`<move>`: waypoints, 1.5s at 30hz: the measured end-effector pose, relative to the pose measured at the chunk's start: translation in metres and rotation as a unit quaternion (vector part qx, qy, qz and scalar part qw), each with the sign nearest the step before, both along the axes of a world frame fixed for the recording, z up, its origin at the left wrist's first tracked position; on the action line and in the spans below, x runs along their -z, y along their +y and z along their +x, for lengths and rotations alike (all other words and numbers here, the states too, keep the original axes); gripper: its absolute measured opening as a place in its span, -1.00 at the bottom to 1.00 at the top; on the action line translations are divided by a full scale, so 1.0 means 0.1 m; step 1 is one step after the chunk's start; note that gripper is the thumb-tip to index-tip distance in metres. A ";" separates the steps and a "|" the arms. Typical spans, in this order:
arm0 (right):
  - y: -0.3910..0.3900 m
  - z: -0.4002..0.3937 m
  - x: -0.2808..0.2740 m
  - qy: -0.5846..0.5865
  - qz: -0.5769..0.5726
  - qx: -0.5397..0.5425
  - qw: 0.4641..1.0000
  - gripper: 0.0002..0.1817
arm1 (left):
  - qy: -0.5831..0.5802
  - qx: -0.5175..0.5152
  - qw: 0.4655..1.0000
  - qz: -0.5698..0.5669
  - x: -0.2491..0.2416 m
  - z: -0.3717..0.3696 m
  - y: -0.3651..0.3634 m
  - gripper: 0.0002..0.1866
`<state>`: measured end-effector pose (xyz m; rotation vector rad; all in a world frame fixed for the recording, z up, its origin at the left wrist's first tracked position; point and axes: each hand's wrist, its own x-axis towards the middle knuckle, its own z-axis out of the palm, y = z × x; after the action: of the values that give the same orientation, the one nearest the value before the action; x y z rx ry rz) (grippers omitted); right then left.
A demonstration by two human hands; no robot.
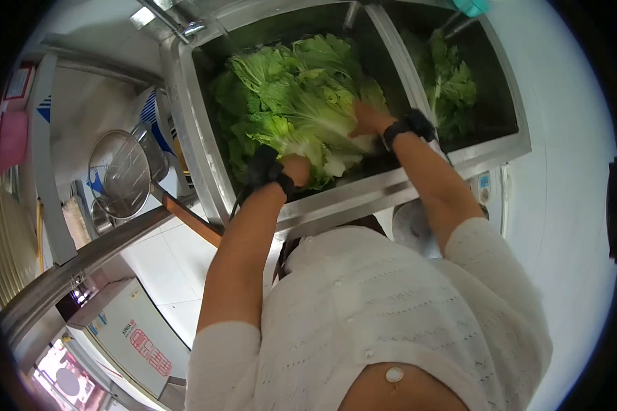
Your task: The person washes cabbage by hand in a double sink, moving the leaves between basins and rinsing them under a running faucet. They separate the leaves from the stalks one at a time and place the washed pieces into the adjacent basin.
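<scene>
A big heap of green napa cabbage leaves fills the left basin of a stainless steel double sink. Both my hands are in that basin. My left hand is pushed in under the near edge of the heap, fingers hidden by the leaves. My right hand lies on the pale stems at the right side of the heap and grasps them. Each wrist carries a black band. White knitted sleeves cover my upper arms.
The right basin holds more cabbage leaves. A tap stands at the sink's far left corner. A metal mesh strainer and pots lie on a shelf to the left. The floor is white tile.
</scene>
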<state>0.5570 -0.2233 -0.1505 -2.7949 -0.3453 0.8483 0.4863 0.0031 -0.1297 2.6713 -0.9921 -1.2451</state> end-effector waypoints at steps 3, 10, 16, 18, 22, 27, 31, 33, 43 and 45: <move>0.46 -0.18 0.08 -0.022 -0.072 0.000 0.997 -0.26 | -0.095 -0.192 0.976 -0.030 -0.54 -0.21 -0.03 -0.78; 0.39 0.11 0.56 -0.070 0.044 -0.194 0.977 -0.30 | -0.039 -0.204 0.978 -0.015 -0.93 -0.36 0.11 -0.66; 0.65 -0.06 0.45 -0.094 -0.093 -0.108 0.985 -0.30 | -0.057 -0.259 0.962 -0.071 -1.11 -0.50 0.19 -0.67; 0.53 -0.07 0.36 -0.078 0.036 -0.134 0.987 -0.35 | -0.053 -0.266 0.957 -0.100 -1.13 -0.52 0.15 -0.68; 0.30 0.33 -0.16 0.122 0.272 0.055 0.953 -0.53 | -0.035 -0.275 0.952 -0.128 -0.85 -0.43 0.10 -0.63; 0.39 0.28 -0.77 0.261 0.472 0.247 0.805 -0.65 | 0.358 -0.660 0.506 -0.424 -0.72 -0.07 -0.04 -0.30; 0.55 0.14 -1.19 0.353 0.552 0.328 0.681 -0.77 | 0.444 -0.661 0.348 -0.495 -0.80 0.03 -0.15 -0.23; 0.61 0.12 -1.43 0.319 0.564 0.339 0.682 -0.79 | 0.417 -0.715 0.315 -0.463 -0.86 0.06 -0.25 -0.22; 0.29 0.02 -0.16 0.237 0.289 0.265 0.889 -0.56 | 0.358 -0.773 0.346 -0.392 -0.46 -0.08 -0.29 -0.33; 0.53 -0.23 0.31 0.157 0.306 0.385 0.857 -0.63 | 0.343 -0.791 0.355 -0.362 -0.38 -0.08 -0.30 -0.42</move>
<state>0.5339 -0.1705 -0.1815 -1.8820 0.4626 0.7722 0.4780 -0.0270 -0.0914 0.9083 0.9355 -0.6765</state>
